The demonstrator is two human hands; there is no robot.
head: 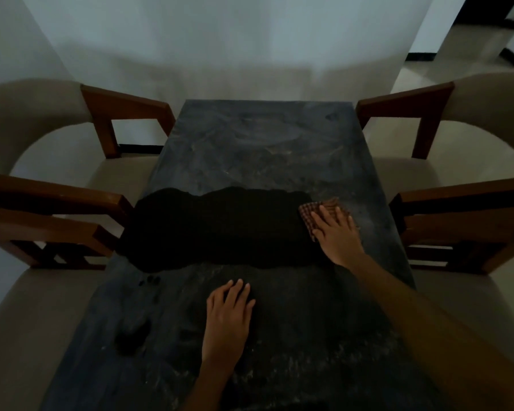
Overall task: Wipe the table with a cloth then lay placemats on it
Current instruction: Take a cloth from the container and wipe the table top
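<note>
Cloth [317, 213] — right hand [336, 235] pressing it flat.

no legible text or labels anywhere

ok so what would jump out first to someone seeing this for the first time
A broad clean black band runs across the middle of the dusty dark table. At its right end the right hand presses flat on a checked cloth. The left hand rests flat on the near part, with armchairs on both sides.
</note>
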